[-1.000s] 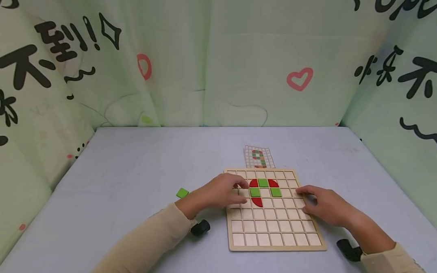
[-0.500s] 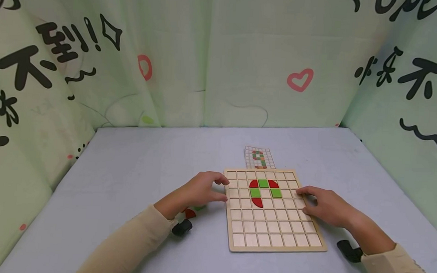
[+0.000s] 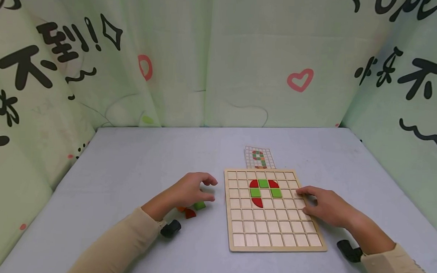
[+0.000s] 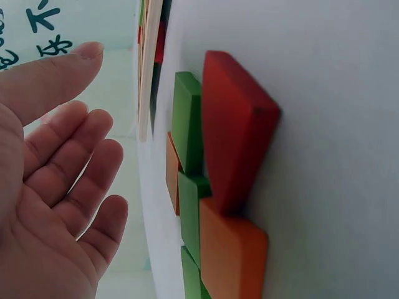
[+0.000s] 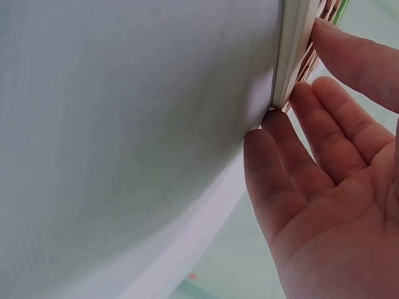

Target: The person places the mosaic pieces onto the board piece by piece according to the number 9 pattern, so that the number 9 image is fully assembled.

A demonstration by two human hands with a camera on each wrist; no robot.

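Note:
My left hand is in the air left of the wooden grid board, thumb and fingers apart and holding nothing. Below it on the table lie loose wooden tiles: a red rounded one, an orange square and several green ones. Partly behind this hand in the head view, a green tile shows. My right hand rests at the board's right edge, fairly straight fingertips against the rim and thumb over it. Red rounded tiles and green squares sit in the board's upper cells.
A printed pattern card lies behind the board, its lower part hidden by it. The white-covered table is bordered by pale green curtains at the back and sides.
My left hand has drawn back leftward from over the board to beside it, uncovering the board's left cells. The right hand keeps its place at the edge; the tiles on the board are unchanged.

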